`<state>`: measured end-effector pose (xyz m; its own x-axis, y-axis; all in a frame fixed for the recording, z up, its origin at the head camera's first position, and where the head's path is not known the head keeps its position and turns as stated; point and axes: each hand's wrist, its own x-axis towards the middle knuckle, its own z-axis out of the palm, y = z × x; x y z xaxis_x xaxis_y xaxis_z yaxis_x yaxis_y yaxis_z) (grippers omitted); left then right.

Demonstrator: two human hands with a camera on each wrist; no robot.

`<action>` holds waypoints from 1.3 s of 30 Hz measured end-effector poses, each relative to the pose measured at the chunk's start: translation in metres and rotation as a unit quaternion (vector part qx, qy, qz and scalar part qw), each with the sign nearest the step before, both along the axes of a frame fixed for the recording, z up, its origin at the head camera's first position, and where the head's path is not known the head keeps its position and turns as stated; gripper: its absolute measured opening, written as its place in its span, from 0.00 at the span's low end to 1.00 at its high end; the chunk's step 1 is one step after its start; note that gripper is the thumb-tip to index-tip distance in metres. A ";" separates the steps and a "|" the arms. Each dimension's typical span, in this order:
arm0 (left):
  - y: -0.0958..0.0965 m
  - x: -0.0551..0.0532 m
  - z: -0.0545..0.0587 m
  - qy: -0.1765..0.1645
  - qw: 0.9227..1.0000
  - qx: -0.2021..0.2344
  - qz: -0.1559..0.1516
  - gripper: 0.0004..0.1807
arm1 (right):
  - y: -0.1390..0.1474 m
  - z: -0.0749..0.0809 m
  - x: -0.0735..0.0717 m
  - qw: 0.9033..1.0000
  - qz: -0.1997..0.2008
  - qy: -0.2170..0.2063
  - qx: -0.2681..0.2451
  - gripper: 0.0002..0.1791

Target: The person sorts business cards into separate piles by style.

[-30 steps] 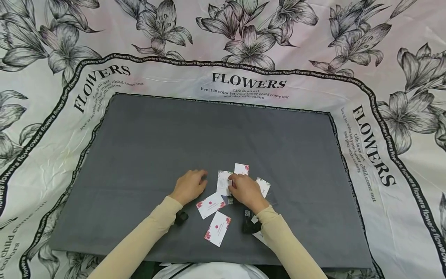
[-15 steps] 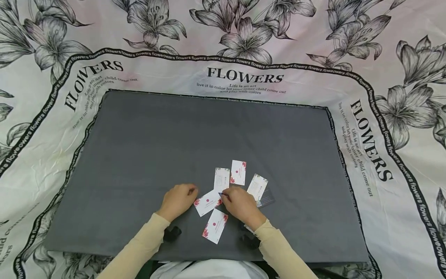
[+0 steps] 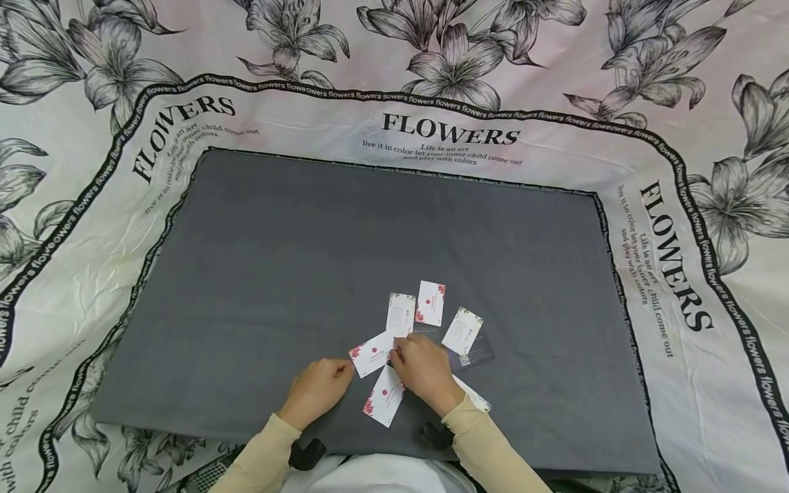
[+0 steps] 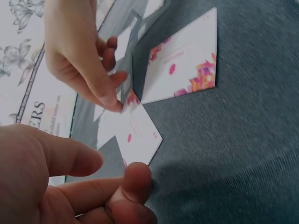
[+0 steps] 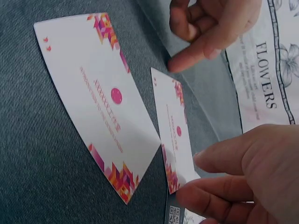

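A white business card with red corner patterns lies between the two hands. My right hand has thumb and forefinger at its inner corner, pinching its edges. In the right wrist view the same card shows pink print, the thumb on one side. My left hand is by the card's outer end, thumb and forefinger apart, one fingertip close to the card's corner. Just below lies another red-patterned card, partly covered by the right hand. A QR code on a dark card peeks out under the pinched end.
Further cards fan out around the right hand: one card with text, a red-cornered card, and a tilted card over a dark see-through card. A card sits partly under the right sleeve. Grey cloth covers the table.
Both hands have come nearer the body; the right moved from the upper cards to the left-hand card's inner corner. The left-hand card's inner end now meets the upper card. The left fingers stay loosely bent.
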<state>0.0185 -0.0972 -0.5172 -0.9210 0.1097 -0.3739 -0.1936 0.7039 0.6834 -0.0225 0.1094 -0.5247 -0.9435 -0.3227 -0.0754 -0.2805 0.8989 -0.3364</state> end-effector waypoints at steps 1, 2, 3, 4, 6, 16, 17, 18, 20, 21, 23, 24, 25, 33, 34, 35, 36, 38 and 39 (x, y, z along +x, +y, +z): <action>0.001 0.000 0.000 0.003 1.000 -0.005 0.000 0.24 | -0.001 0.000 0.000 1.000 -0.005 0.001 0.002 0.07; 0.003 0.000 0.001 0.003 1.000 -0.008 -0.001 0.24 | -0.001 0.001 0.001 1.000 -0.008 0.003 0.004 0.07; 0.004 0.000 0.001 0.005 1.000 -0.010 -0.001 0.21 | -0.002 0.001 0.001 1.000 -0.012 0.008 0.006 0.06; 0.006 0.001 0.001 0.004 1.000 -0.009 -0.002 0.19 | -0.003 0.001 0.001 1.000 -0.016 0.009 0.005 0.06; 0.009 0.002 0.001 0.000 1.000 -0.001 0.000 0.14 | -0.004 0.001 0.001 1.000 -0.023 0.011 0.002 0.06; 0.011 0.002 -0.010 -0.014 0.990 0.109 0.082 0.18 | -0.001 0.003 -0.013 0.987 -0.096 -0.101 -0.082 0.10; 0.011 0.002 -0.011 -0.014 0.988 0.118 0.093 0.19 | 0.001 0.003 -0.015 0.984 -0.104 -0.113 -0.093 0.10; 0.011 0.001 -0.013 -0.009 0.987 0.123 0.101 0.18 | 0.002 0.003 -0.016 0.981 -0.112 -0.121 -0.102 0.08; 0.011 -0.001 -0.016 -0.005 0.984 0.131 0.119 0.17 | 0.005 0.004 -0.018 0.974 -0.128 -0.139 -0.125 0.06; 0.011 -0.002 -0.017 -0.001 0.983 0.132 0.128 0.16 | 0.007 0.004 -0.019 0.971 -0.135 -0.146 -0.135 0.06; 0.011 -0.006 -0.018 0.008 0.981 0.131 0.143 0.13 | 0.010 0.005 -0.022 0.965 -0.140 -0.153 -0.161 0.06; 0.011 -0.008 -0.017 0.014 0.980 0.128 0.149 0.12 | 0.011 0.006 -0.023 0.962 -0.140 -0.154 -0.176 0.06; 0.011 -0.010 -0.017 0.015 0.980 0.124 0.157 0.10 | 0.012 0.006 -0.025 0.959 -0.139 -0.155 -0.190 0.06; 0.005 -0.032 -0.001 0.062 0.982 0.077 0.160 0.07 | 0.017 0.020 -0.035 0.950 -0.139 -0.139 -0.242 0.06; 0.004 -0.036 0.001 0.066 0.983 0.074 0.157 0.07 | 0.017 0.021 -0.037 0.950 -0.142 -0.138 -0.241 0.06; 0.003 -0.040 0.004 0.070 0.983 0.070 0.154 0.08 | 0.017 0.023 -0.038 0.951 -0.144 -0.135 -0.237 0.06; 0.002 -0.043 0.006 0.074 0.983 0.066 0.151 0.08 | 0.016 0.024 -0.040 0.951 -0.143 -0.133 -0.238 0.07; 0.001 -0.054 0.013 0.082 0.984 0.060 0.147 0.10 | 0.016 0.028 -0.045 0.952 -0.146 -0.124 -0.240 0.07; 0.000 -0.059 0.016 0.090 0.984 0.056 0.146 0.10 | 0.015 0.030 -0.049 0.953 -0.148 -0.116 -0.239 0.08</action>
<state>-0.0405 -0.0968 -0.5012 -0.9696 -0.1374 -0.2023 -0.2446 0.5557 0.7946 -0.0711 0.1246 -0.4949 -0.9743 -0.0955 -0.2039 0.0924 0.6563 -0.7488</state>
